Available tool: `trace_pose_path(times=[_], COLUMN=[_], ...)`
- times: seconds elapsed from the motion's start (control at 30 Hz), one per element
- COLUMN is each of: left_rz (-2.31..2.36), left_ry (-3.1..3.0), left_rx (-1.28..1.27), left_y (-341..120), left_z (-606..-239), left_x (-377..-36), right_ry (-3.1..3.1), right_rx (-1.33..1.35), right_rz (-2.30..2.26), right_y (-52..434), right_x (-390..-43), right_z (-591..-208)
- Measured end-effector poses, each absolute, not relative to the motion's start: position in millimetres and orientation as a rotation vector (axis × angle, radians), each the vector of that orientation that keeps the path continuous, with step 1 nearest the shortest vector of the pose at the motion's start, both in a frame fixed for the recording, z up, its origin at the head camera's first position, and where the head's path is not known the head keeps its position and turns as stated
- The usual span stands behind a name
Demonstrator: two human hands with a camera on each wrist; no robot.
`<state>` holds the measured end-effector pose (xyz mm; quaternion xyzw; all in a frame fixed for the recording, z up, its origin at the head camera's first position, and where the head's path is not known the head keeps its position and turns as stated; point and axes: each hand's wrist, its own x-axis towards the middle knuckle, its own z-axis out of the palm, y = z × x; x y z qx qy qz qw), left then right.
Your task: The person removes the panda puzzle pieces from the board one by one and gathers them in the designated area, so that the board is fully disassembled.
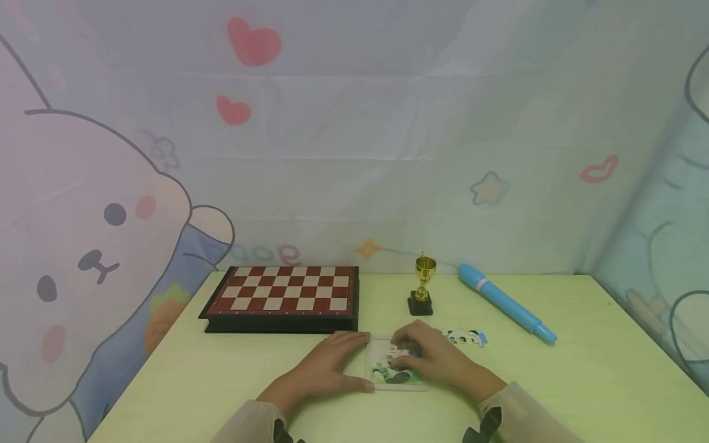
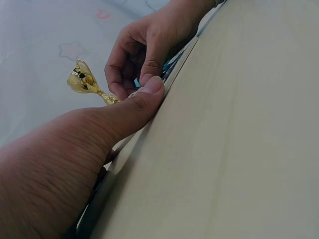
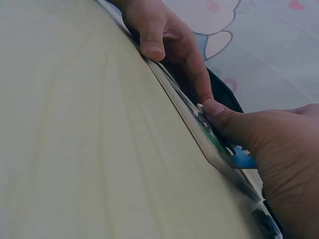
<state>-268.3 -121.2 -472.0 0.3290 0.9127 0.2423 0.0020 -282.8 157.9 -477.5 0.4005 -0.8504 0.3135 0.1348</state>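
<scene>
A small puzzle tray (image 1: 400, 386) with a panda picture lies on the pale green table (image 1: 554, 381), near its front edge. My left hand (image 1: 354, 363) holds the tray's left side: the fingers lie at its far corner and the thumb (image 2: 145, 94) presses its near edge. My right hand (image 1: 407, 354) is curled over the tray's right half and pinches a puzzle piece (image 3: 200, 106) against the picture. The piece is mostly hidden under those fingers. In the right wrist view the tray's edge (image 3: 199, 144) runs between my left hand (image 3: 164, 35) and my right hand's thumb (image 3: 219, 112).
Loose puzzle pieces (image 1: 465, 336) lie just right of the tray. A small gold trophy (image 1: 423, 286) stands behind it, with a blue pen (image 1: 506, 303) to the right. A red and white chessboard (image 1: 282, 295) sits at the back left. A cartoon-printed curtain hangs behind the table.
</scene>
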Motion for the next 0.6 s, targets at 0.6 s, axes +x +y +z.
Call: trace_pose_path(times=[0.6], left_rz=[0.74], left_ry=[2.871], left_rx=[1.025], left_y=[-120.4], left_z=[-471.9], left_x=[-267.6], right_ry=[-2.418], right_rx=[1.244], right_rz=[0.899], right_y=[158.6], right_x=[-287.2], right_z=[-481.2])
